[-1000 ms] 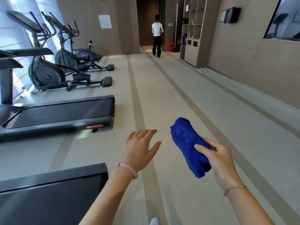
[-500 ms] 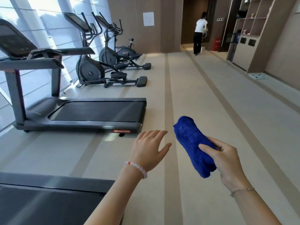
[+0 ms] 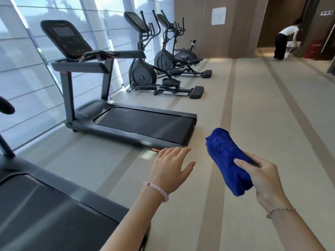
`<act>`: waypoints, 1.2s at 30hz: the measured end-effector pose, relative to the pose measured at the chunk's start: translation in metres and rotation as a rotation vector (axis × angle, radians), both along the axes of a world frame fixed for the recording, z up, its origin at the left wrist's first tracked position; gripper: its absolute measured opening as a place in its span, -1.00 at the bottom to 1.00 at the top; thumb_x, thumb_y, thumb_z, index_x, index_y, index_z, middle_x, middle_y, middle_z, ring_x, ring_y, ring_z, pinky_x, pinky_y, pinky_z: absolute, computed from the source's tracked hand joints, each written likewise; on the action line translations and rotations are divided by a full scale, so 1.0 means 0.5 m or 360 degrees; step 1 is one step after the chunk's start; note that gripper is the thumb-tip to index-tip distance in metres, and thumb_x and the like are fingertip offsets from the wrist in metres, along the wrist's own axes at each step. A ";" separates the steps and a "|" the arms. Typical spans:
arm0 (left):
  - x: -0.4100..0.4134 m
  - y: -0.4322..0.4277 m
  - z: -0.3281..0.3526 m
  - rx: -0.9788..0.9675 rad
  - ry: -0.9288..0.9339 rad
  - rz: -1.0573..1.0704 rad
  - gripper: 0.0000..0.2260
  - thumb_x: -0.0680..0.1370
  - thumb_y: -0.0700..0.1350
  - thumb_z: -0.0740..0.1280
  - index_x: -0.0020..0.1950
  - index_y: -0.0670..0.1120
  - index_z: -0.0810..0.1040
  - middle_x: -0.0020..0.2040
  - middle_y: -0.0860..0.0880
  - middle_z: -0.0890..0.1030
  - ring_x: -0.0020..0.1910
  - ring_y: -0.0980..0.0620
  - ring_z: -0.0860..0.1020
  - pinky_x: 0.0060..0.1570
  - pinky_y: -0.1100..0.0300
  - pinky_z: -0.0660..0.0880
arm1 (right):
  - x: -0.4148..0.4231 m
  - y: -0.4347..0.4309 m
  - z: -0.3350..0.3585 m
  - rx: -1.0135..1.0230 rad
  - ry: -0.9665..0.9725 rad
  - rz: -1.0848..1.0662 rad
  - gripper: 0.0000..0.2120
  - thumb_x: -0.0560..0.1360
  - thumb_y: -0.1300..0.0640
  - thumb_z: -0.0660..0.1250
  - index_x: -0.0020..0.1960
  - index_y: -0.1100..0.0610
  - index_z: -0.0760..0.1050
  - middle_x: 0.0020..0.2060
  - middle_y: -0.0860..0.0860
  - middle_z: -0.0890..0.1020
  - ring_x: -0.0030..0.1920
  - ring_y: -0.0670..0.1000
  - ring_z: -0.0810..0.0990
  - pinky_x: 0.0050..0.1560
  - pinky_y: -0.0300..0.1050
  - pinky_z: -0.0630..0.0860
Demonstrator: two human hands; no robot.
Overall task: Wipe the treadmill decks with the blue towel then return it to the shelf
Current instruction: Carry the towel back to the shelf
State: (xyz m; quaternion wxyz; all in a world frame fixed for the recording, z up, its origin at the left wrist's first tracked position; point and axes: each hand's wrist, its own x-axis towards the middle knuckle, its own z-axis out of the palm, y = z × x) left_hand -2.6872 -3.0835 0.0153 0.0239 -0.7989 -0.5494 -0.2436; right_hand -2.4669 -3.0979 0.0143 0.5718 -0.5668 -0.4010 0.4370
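Observation:
My right hand [image 3: 266, 176] grips a rolled blue towel [image 3: 224, 156], held in the air at the lower right. My left hand [image 3: 172, 167] hovers beside it, fingers straight and spread, holding nothing. A dark treadmill [image 3: 137, 124] stands ahead on the left with its black deck facing me. The deck of a nearer treadmill [image 3: 45, 214] fills the lower left corner, under my left forearm. The shelf is out of view.
Two elliptical trainers [image 3: 145, 73] and an exercise bike [image 3: 186, 55] stand by the windows beyond the far treadmill. A person [image 3: 284, 42] bends over at the doorway, far right. Beige striped floor runs between me and the doorway.
The view has swung left: the far treadmill with its console is now fully in sight and the shelf has left the frame. Both hands keep their pose; the distant person has bent over.

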 end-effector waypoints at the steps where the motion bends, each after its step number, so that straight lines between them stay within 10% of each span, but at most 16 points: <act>1: 0.018 0.031 0.001 0.0009 0.0016 0.0018 -0.57 0.54 0.17 0.11 0.25 -0.04 0.51 0.12 0.01 0.61 0.12 -0.02 0.55 0.18 0.04 0.41 | 0.017 0.036 -0.001 -0.0003 0.0010 0.0021 -0.78 0.41 0.32 0.38 0.00 0.08 0.62 -0.14 -0.03 0.69 -0.08 -0.03 0.63 -0.17 -0.20 0.49; 36: 0.316 1.189 -0.007 -0.0017 -0.0016 0.0021 -0.52 0.53 0.22 0.02 0.30 0.02 0.46 0.17 0.07 0.58 0.18 0.04 0.52 0.24 0.12 0.32 | 0.300 1.172 0.005 -0.0046 -0.0020 0.0018 -0.77 0.42 0.31 0.39 -0.01 0.03 0.61 -0.14 -0.06 0.69 -0.08 -0.06 0.64 -0.20 -0.17 0.52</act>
